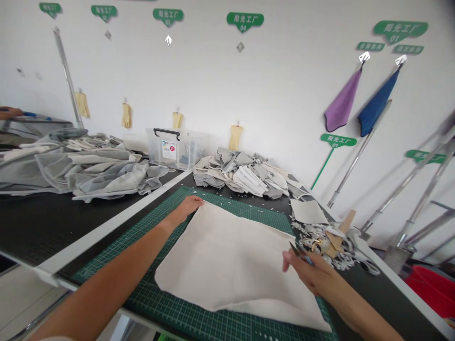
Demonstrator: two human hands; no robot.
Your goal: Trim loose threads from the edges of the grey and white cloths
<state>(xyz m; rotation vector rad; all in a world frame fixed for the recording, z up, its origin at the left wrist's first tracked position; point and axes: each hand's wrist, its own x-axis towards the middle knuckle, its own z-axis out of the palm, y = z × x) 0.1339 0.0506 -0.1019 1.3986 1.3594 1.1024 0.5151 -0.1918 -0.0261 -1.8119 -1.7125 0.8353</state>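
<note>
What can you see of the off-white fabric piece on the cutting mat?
The off-white fabric piece is a large, roughly rectangular, matte sheet that looks like woven cloth, with soft creases. It lies nearly flat on the green gridded cutting mat, and its near edge seems doubled or folded. The left hand rests on its far corner. The right hand, holding small dark scissors, is at its right edge; contact there is unclear.

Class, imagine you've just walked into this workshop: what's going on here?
A person stands at a long black table, with a cream cloth panel spread on a green cutting mat. Their left hand rests at the panel's far edge, while their right hand holds small dark snips over its right side. Heaped grey and cream fabric pieces lie beyond, with offcuts to the right.
</note>
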